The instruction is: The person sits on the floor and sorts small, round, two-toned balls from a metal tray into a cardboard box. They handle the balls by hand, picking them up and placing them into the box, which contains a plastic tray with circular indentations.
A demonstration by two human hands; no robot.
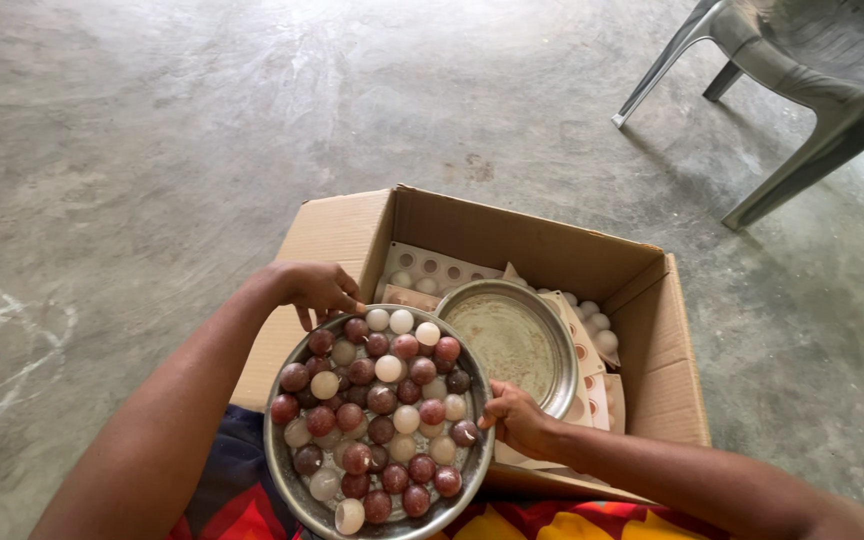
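A person sits on the floor with a round metal tray [290,478] on their lap, over the edge of a cardboard box [667,370]. The tray is full of little balls [382,400], dark red and white. The left hand [317,288] curls its fingers over the far rim. The right hand [515,418] pinches the near rim. The balls look smooth and would roll easily, so the tray is best held flat by both rims. An empty metal plate [512,340] sits in the box.
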